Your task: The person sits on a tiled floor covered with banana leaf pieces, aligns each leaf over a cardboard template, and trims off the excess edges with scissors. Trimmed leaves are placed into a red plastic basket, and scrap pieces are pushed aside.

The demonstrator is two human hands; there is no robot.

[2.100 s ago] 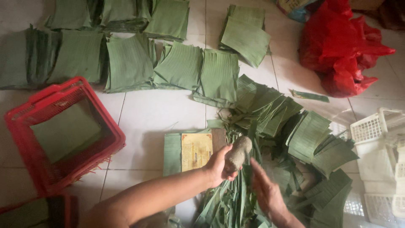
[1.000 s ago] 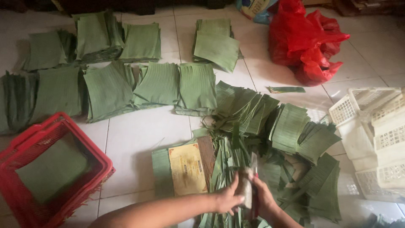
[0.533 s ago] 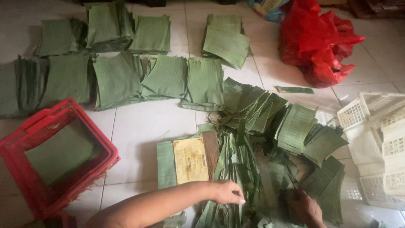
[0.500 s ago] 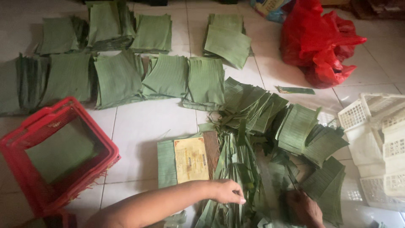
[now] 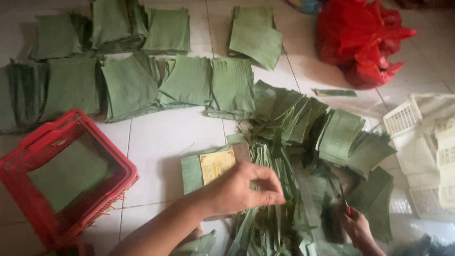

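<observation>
Left hand (image 5: 244, 189) is curled, its fingertips pinching the long green leaf strips (image 5: 270, 199) piled on the tiled floor (image 5: 166, 137) at near centre. Right hand (image 5: 358, 230) sits at the near right, clenched around a small red-handled tool (image 5: 346, 206); the tool's type cannot be told. A yellow card (image 5: 217, 166) lies on a folded leaf just left of the strips. Stacks of cut leaf squares (image 5: 232, 85) spread across the far side. A red basket (image 5: 61, 180) holding leaves stands near left. A red plastic bag (image 5: 362, 40) lies far right, white baskets (image 5: 426, 142) at right.
</observation>
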